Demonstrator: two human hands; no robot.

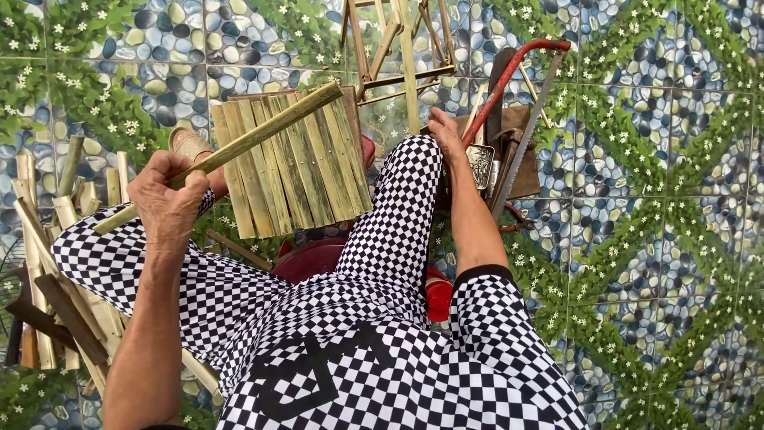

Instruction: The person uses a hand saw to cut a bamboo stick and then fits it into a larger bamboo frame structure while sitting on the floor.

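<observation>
A long bamboo stick is held in the closed grip of the left hand, slanting over a panel of bamboo slats, while the right hand, its grip unclear, is rested by a red-framed saw on the tiled floor.
</observation>
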